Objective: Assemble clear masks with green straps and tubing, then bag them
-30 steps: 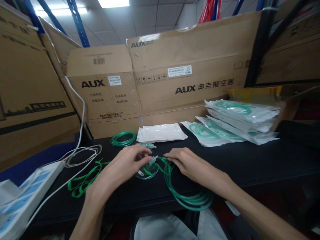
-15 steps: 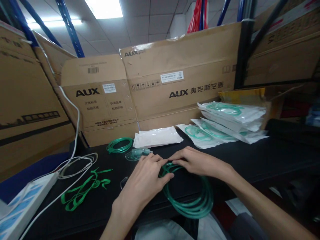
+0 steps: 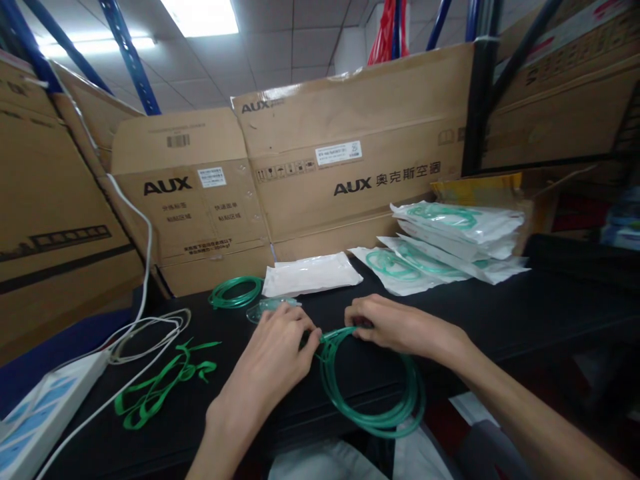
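A coil of green plastic tubing (image 3: 379, 421) hangs in loops over the front edge of the black table. My left hand (image 3: 277, 350) pinches the tubing at the top left of the coil, between thumb and fingertips. My right hand (image 3: 400, 323) has its fingers curled on the tubing a little further right, and a short stretch shows between the two hands. Just behind my left hand lies a clear greenish plastic mask (image 3: 265, 307), partly hidden by that hand. A second tubing coil (image 3: 236, 292) rests further back.
Green elastic straps (image 3: 165, 390) lie at the left, near white cables (image 3: 150, 327) and a power strip (image 3: 55, 407). White packets (image 3: 313, 274) sit at the back; more packets with green tubing (image 3: 460, 233) are stacked at the right. Cardboard panels (image 3: 300, 200) stand behind.
My hands have drawn apart, the left moving leftward and the right curling its fingers more. More of the tubing between them now shows. The view has shifted slightly.
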`<state>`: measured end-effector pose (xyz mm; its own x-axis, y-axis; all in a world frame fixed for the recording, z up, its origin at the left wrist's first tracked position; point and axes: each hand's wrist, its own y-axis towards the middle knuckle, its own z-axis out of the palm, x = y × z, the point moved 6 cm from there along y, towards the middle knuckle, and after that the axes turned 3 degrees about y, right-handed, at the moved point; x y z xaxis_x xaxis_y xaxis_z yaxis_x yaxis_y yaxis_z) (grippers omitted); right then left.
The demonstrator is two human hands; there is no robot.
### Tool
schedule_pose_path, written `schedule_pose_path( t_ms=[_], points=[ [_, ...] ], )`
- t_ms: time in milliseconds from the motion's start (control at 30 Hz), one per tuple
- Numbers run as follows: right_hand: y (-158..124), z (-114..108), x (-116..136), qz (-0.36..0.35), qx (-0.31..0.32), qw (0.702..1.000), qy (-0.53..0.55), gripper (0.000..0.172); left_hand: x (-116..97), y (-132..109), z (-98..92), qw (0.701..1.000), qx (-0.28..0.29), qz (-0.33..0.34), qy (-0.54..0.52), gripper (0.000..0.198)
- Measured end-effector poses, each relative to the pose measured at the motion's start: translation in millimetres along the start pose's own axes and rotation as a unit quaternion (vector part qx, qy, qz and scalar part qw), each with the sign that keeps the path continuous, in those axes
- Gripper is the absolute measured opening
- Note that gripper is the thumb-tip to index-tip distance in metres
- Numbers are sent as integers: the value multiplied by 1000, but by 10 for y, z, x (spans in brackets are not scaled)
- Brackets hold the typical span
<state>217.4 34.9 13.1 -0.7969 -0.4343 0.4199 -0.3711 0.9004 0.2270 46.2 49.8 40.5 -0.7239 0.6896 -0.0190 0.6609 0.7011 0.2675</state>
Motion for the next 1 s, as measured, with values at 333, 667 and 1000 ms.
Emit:
schedule_pose_path(
  t_ms=[333, 667, 1000],
  points=[
    [-28, -11, 64, 18, 4, 1000, -2, 18, -70, 3, 131, 998, 10, -24, -49, 16],
    [-4, -183, 143, -20, -37, 996, 79, 10, 77, 2, -5, 992, -33, -50, -112, 16],
    [43, -381, 319, -53, -106, 971, 206, 18, 153, -34, -255, 965, -79, -62, -243, 45]
  ],
)
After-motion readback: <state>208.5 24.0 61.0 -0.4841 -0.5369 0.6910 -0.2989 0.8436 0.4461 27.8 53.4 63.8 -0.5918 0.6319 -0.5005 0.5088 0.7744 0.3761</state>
